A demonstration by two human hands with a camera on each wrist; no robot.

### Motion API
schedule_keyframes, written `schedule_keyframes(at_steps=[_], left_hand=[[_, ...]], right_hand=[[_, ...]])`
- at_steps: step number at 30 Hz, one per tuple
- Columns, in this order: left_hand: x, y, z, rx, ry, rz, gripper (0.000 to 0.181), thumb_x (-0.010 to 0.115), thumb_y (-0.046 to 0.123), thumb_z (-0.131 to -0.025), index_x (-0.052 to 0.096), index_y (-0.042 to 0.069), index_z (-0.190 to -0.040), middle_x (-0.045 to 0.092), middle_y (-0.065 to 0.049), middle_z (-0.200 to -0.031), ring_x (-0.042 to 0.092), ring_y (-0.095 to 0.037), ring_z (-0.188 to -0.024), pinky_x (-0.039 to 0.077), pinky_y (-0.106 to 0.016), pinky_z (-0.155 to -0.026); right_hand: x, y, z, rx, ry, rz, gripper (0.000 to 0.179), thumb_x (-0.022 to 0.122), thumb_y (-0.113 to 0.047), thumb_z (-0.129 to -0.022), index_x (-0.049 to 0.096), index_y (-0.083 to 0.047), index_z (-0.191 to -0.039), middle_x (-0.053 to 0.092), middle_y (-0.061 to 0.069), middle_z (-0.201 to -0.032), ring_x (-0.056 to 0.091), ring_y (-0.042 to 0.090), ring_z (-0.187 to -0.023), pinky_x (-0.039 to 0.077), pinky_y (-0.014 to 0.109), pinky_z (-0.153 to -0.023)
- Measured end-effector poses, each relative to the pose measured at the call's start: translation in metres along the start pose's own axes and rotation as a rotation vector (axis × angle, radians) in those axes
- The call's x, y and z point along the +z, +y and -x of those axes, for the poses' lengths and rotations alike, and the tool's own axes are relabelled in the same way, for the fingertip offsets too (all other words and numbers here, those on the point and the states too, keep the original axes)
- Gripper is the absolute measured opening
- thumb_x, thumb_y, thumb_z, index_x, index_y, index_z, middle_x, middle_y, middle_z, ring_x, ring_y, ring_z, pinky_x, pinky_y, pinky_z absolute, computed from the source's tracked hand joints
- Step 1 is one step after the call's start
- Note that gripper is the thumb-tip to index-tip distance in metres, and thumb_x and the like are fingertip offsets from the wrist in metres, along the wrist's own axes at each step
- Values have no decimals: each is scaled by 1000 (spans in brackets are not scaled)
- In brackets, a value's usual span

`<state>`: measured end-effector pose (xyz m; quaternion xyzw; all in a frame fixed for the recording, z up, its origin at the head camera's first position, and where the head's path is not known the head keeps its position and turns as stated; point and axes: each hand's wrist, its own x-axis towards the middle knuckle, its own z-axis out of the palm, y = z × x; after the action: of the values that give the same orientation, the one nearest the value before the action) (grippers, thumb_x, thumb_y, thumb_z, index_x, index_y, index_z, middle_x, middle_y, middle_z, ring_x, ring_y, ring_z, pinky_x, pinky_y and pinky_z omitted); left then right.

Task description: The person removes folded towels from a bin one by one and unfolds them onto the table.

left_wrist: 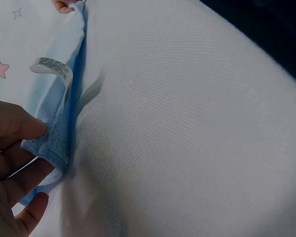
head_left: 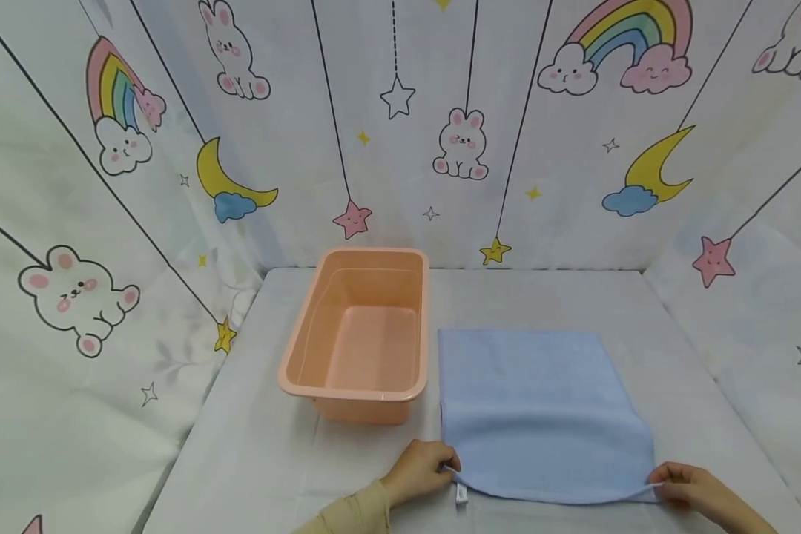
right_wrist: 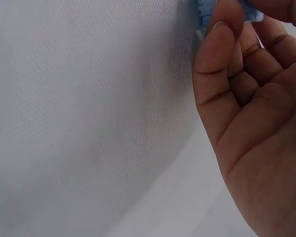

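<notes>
A light blue towel (head_left: 541,415) lies folded on the white tabletop, its near edge slightly raised at both corners. My left hand (head_left: 419,469) pinches the near left corner between thumb and fingers, as the left wrist view also shows on the towel's terry corner (left_wrist: 52,140). Close beside that hand a white care label (left_wrist: 54,69) sticks out from the edge. At the near right corner my right hand (head_left: 690,489) grips the towel; in the right wrist view only a bit of blue cloth (right_wrist: 205,12) shows past the curled fingers.
An empty peach plastic basin (head_left: 367,410) stands on the table to the left of the towel. White cloth walls (head_left: 400,185) printed with rabbits, stars, moons and rainbows enclose the table (head_left: 254,460) at the back and both sides.
</notes>
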<state>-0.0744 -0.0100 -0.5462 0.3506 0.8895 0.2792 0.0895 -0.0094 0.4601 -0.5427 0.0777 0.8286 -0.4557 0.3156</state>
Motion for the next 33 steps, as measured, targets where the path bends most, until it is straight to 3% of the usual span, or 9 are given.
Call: schedule_keyframes(at_steps=[5, 14, 23, 33], left_hand=[[-2, 2, 5, 30, -22, -66, 15, 66, 18, -77, 74, 25, -87, 67, 18, -81, 53, 9, -70, 32, -13, -68], [-3, 7, 16, 113, -48, -100, 13, 67, 17, -77, 73, 26, -84, 65, 20, -80, 53, 10, -72, 28, -15, -67], [1, 9, 24, 265, 4, -320, 12, 67, 23, -72, 70, 33, -79, 57, 20, -74, 49, 6, -70, 28, -15, -68], [0, 10, 27, 362, 67, -435, 14, 68, 23, -71, 67, 35, -76, 54, 21, -72, 45, 4, -68, 30, -15, -69]], right_hand=[[2, 1, 3, -17, -68, -63, 35, 48, -19, -91, 54, 12, -105, 61, -5, -83, 51, 4, -69, 43, 24, -62], [7, 1, 6, 60, -75, -52, 24, 49, -16, -89, 60, 4, -98, 62, -1, -84, 51, 10, -73, 43, 27, -65], [12, -1, 9, 57, -115, -80, 21, 49, -6, -84, 58, 7, -99, 64, 0, -90, 53, 13, -80, 46, 30, -70], [13, 5, 10, 18, -162, -139, 22, 49, -4, -85, 56, 8, -102, 61, 0, -91, 52, 10, -80, 46, 26, -68]])
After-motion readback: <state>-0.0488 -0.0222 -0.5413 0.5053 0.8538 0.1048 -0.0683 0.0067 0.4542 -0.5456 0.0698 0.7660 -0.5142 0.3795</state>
